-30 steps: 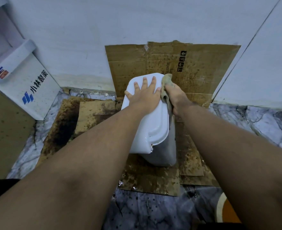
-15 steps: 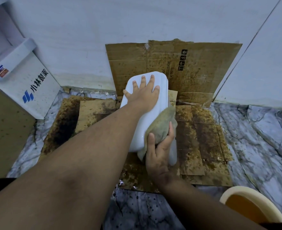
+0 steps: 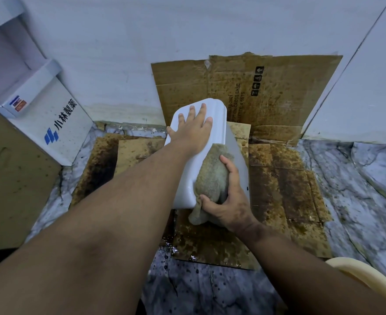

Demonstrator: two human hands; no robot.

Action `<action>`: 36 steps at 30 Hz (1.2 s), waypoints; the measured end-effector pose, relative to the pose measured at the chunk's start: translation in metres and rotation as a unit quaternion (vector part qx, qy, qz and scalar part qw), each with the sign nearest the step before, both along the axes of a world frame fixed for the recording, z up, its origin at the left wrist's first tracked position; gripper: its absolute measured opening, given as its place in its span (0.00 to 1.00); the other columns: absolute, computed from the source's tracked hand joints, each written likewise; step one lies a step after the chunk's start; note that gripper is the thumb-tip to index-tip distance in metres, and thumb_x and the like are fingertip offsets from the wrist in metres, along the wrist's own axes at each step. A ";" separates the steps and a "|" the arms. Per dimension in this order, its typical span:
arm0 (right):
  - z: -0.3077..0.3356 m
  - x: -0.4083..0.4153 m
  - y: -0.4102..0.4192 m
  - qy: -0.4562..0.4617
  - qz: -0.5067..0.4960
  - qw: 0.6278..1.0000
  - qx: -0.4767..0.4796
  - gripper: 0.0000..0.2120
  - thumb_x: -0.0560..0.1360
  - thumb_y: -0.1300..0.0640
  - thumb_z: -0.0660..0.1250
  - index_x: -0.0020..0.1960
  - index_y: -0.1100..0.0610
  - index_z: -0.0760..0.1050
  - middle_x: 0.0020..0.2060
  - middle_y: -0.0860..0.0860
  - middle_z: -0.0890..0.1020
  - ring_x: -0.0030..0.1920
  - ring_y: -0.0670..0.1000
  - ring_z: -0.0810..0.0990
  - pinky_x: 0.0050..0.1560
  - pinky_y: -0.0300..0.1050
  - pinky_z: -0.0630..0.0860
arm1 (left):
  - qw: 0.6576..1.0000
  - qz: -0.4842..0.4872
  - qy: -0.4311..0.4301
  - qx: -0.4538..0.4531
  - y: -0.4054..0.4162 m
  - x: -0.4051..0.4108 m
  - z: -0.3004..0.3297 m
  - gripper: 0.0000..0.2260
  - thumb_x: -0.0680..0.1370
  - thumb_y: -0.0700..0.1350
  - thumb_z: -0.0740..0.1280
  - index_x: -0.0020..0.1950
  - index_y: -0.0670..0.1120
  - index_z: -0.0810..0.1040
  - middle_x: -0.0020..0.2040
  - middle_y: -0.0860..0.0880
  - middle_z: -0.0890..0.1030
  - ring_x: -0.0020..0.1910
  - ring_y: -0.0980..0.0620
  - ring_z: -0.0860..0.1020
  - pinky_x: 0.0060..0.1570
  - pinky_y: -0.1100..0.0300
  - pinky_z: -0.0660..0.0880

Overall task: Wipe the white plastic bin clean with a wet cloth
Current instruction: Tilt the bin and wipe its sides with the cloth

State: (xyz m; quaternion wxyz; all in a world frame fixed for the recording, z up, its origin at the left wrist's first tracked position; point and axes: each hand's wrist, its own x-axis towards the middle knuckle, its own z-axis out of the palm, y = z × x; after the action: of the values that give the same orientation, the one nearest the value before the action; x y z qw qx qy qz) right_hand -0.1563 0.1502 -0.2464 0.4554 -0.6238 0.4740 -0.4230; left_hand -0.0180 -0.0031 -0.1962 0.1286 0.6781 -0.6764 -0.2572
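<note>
The white plastic bin stands on stained cardboard in the middle of the view, its lid facing me and shining wet. My left hand lies flat on the far part of the lid, fingers straight and spread. My right hand grips a bunched grey-green cloth and presses it against the bin's near right corner. A tail of the cloth hangs down past the bin's front edge. The bin's lower body is mostly hidden by my arms and the cloth.
Wet, stained cardboard covers the marble floor and leans against the wall. A white box with blue print stands at left beside a brown panel. A cream basin rim shows at bottom right.
My right hand drew the cloth from the bin's far right edge down its side to the near corner, then closed more tightly round it. My left hand stayed flat on the lid.
</note>
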 end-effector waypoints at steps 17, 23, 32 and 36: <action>-0.014 0.031 0.003 -0.041 -0.172 0.983 -0.043 0.41 0.74 0.36 0.66 0.80 0.41 0.49 0.76 0.46 0.63 0.76 0.48 0.65 0.73 0.53 0.67 | 1.000 -0.010 -0.011 -0.008 -0.005 -0.013 0.000 0.26 0.84 0.61 0.43 0.82 0.61 0.42 0.84 0.53 0.42 0.82 0.42 0.41 0.73 0.27 0.40; -0.053 0.003 -0.016 0.003 -0.187 0.980 -0.069 0.38 0.78 0.29 0.47 0.78 0.54 0.61 0.73 0.55 0.70 0.74 0.54 0.68 0.75 0.52 0.64 | 1.000 -0.004 -0.003 -0.007 -0.007 -0.015 -0.001 0.26 0.84 0.60 0.45 0.82 0.61 0.44 0.84 0.54 0.42 0.82 0.43 0.41 0.73 0.27 0.41; -0.132 -0.030 -0.026 0.083 -0.181 0.980 0.009 0.40 0.78 0.29 0.45 0.80 0.56 0.56 0.80 0.51 0.59 0.80 0.49 0.56 0.80 0.49 0.51 | 0.984 -0.078 0.136 -0.088 0.025 0.039 -0.010 0.32 0.77 0.65 0.58 0.81 0.59 0.61 0.73 0.52 0.58 0.75 0.52 0.57 0.78 0.46 0.53; -0.163 -0.051 -0.015 0.125 -0.161 0.978 0.051 0.45 0.75 0.25 0.45 0.81 0.54 0.52 0.80 0.53 0.56 0.80 0.52 0.53 0.80 0.55 0.51 | 0.979 -0.073 -0.049 -0.185 0.037 0.048 -0.008 0.28 0.82 0.61 0.49 0.82 0.55 0.58 0.61 0.50 0.65 0.63 0.48 0.65 0.68 0.44 0.65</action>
State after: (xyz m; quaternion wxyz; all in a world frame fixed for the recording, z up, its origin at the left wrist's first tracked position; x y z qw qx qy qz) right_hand -0.2068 0.1353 -0.4096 0.3500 -0.5632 0.6423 -0.3843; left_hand 0.0296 0.0337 -0.2047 0.1995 0.6028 -0.7657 -0.1026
